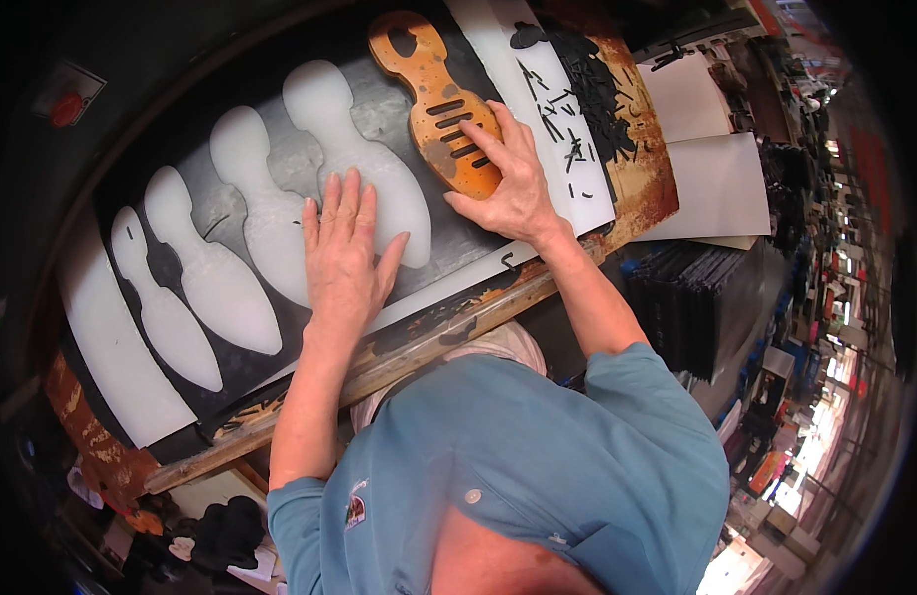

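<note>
My right hand (pixel 521 188) grips the lower end of an orange, sole-shaped cutting die (pixel 433 74) with several slots and worn patches. Its thumb is at the near edge and its index finger lies over the slots. The die rests at the right part of a dark sheet (pixel 379 124). My left hand (pixel 341 260) lies flat, fingers stretched out, across two of the white sole-shaped areas (pixel 317 94) in the sheet. Two narrower white shapes (pixel 225 302) show farther left. Whether these are openings or separate pieces, I cannot tell.
A white board (pixel 567 129) shows along the sheet's right side, with thin black scraps (pixel 597 99) heaped beside it. A wooden rail (pixel 458 332) runs along the near edge. Stacked black sheets (pixel 681 302) stand at right, below white sheets (pixel 711 183). A red button (pixel 67 107) is at upper left.
</note>
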`<state>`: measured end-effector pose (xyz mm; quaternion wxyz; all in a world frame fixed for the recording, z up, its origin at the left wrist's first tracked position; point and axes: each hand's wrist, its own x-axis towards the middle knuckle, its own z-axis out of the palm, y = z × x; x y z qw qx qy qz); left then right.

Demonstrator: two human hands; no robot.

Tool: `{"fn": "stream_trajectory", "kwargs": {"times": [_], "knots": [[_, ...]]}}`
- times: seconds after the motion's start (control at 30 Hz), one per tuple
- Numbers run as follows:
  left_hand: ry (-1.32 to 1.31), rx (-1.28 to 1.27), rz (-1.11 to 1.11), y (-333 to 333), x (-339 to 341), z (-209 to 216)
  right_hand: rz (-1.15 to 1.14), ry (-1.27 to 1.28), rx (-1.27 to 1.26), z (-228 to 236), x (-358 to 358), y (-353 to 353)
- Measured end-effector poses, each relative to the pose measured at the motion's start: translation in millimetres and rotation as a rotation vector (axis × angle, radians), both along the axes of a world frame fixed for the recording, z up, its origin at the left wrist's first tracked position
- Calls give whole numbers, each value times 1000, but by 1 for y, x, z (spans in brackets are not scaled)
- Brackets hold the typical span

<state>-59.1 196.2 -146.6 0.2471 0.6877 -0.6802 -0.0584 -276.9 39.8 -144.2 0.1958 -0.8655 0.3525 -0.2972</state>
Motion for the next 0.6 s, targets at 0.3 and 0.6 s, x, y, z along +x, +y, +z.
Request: {"fn": "stream_trajectory", "kwargs": {"times": [0.3, 0.6], "knots": [[1, -24, 0, 0, -3, -2, 83, -79, -76, -5, -3, -8], [251, -225, -20, 34, -15, 14, -11, -64, 95, 2, 1, 2]]}}
